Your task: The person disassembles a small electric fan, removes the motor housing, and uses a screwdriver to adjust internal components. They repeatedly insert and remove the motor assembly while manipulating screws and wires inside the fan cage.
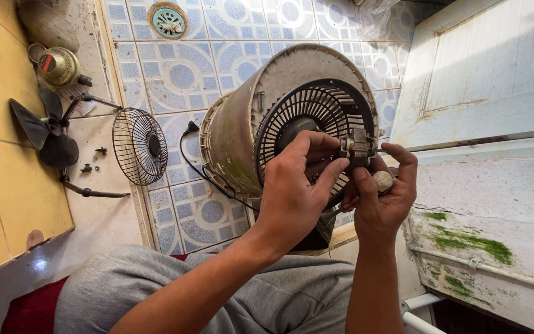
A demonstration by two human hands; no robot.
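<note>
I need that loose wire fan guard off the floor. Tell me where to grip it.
Take the wire guard by its outer rim, on the side facing the fan housing. It stands on edge on the tiles, so the ring is exposed there; the dark blades and small screws crowd the other side.

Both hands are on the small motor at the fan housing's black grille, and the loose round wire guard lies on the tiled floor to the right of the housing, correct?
Not quite. The head view shows the wire guard to the left of the fan housing, not the right. The rest holds: the left hand and right hand are both on the small motor at the black grille, and the guard lies on the tiled floor.
</note>
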